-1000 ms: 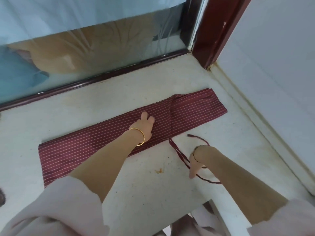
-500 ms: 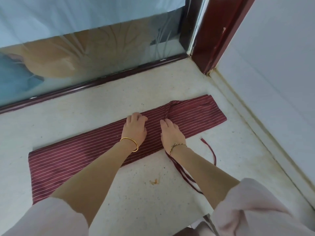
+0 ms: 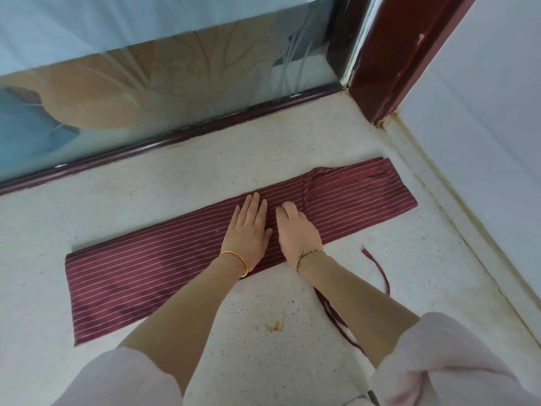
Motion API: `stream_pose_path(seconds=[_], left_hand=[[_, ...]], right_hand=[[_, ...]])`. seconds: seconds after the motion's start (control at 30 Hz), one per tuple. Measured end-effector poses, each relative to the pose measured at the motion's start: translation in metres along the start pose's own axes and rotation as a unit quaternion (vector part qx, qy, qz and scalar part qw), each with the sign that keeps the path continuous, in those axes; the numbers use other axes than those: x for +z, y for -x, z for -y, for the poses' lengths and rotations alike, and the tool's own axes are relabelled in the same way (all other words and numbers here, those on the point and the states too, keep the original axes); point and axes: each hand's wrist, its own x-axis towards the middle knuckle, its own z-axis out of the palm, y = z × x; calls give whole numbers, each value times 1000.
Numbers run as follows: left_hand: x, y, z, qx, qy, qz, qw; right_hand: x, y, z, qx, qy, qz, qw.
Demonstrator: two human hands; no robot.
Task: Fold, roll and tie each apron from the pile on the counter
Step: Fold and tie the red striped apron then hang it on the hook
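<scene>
Apron, striped maroon cloth, long flat folded strip

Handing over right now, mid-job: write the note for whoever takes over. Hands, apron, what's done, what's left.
Left hand: flat, palm down, on the middle of the maroon white-striped fabric apron; holds nothing.
Right hand: beside it, resting on the apron too, gripping nothing.
Apron: folded into a long narrow strip, flat on the pale speckled stone counter; thin maroon tie strings trail loose to the right of the hands.
Done: folding. Left: roll the strip, tie it with the strings. Pile not in view.
</scene>
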Motion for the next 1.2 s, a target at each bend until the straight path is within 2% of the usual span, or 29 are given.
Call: stream_pose_path(seconds=[0.07,0.2,0.4,0.47,0.57,0.63,0.73,0.8,0.87,1.0,1.2], left_hand=[[5,13,11,-8,0,-25,1000],[21,45,44,-53,-43,-17,998],[32,102,114,-212,-31,-45,976],[33,119,132,-291,-4,-64,954],[29,145,154,-423,57,-95,899],[26,160,164,-470,86,-136,868],[17,163,167,-494,142,-166,841],[11,167,170,-530,149,-149,822],[5,160,167,-560,145,-116,808],[-6,158,171,-598,161,-69,782],[-18,157,177,-620,255,-71,739]], right_hand=[[9,1,8,20,-39,28,999],[20,3,14,53,-13,16,998],[24,7,23,71,36,12,997],[24,5,24,79,46,11,996],[24,5,29,102,43,8,994],[22,9,34,118,18,-26,992],[23,19,52,56,-40,-35,997],[30,31,85,-31,-55,5,998],[36,36,103,-74,-33,29,996],[45,40,116,-58,3,60,996],[42,38,117,-50,7,93,994]])
